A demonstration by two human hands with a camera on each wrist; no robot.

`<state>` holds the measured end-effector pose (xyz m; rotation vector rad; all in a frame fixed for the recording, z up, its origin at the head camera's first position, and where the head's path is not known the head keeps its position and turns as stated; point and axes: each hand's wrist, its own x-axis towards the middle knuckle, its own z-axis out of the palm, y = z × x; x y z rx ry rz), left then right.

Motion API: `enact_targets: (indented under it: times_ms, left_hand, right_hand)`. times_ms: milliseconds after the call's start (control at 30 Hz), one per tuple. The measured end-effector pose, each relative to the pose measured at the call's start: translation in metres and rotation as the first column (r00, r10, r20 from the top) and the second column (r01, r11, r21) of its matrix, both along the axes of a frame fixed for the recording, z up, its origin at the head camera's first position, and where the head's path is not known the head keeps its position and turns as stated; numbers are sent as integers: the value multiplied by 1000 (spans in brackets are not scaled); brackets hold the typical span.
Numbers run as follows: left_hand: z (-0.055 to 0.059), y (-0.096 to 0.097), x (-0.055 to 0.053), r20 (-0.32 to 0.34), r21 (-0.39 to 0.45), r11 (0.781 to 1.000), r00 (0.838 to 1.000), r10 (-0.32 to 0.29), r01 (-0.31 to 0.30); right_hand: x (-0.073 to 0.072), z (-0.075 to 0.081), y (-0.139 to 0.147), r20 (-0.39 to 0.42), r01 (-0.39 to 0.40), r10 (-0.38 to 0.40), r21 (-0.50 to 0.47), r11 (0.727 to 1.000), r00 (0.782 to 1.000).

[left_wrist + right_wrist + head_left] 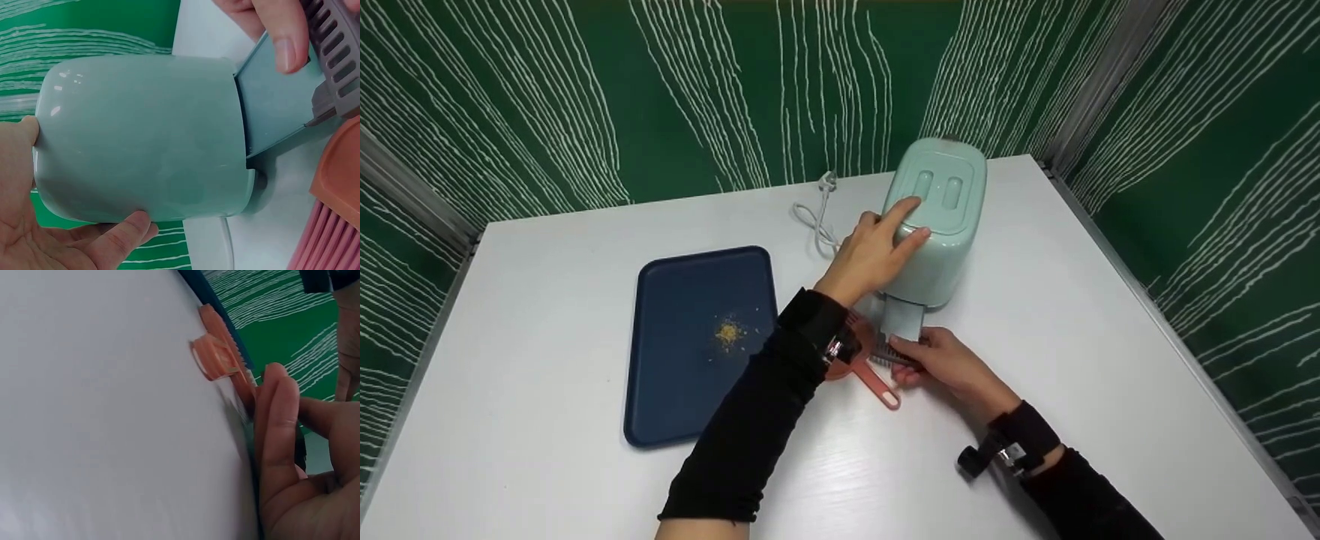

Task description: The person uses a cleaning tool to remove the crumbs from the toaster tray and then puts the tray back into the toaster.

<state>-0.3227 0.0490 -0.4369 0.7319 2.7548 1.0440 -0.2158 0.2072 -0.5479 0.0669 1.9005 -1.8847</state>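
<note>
A mint-green toaster with a matching lid stands upright on the table. My left hand rests on its lid and upper side with fingers spread and fairly straight. From its base sticks out a flat pale-blue crumb tray, partly inside the toaster. My right hand pinches the tray's grey slotted end, thumb on top. Right beside it lies an orange hand brush with pink bristles. In the right wrist view, the fingers hide the tray.
Left of the brush lies a navy serving tray with a small pile of yellowish crumbs on it. A white cord with a plug lies behind, left of the toaster. Green walls with white streaks stand behind and at the sides of the table.
</note>
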Motion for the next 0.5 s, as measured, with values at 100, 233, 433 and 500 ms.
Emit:
enact_targets:
  times_ms: [100, 233, 433, 500]
  left_hand:
    - [0, 0, -1, 0, -3, 1000, 1000, 3, -3]
    - [-1, 0, -1, -4, -9, 1000, 1000, 2, -2]
    - [-1, 1, -1, -16, -18, 1000, 1000, -4, 4]
    - [-1, 1, 0, -18, -22, 1000, 1000, -4, 4]
  right_hand:
    - [1, 1, 1, 20, -4, 5, -49, 999, 1000]
    - [1, 1, 2, 27, 13, -12, -55, 998, 1000]
    - [-2, 0, 2, 36, 61, -60, -33, 998, 998]
    - [-4, 0, 2, 31, 71, -70, -23, 997, 997]
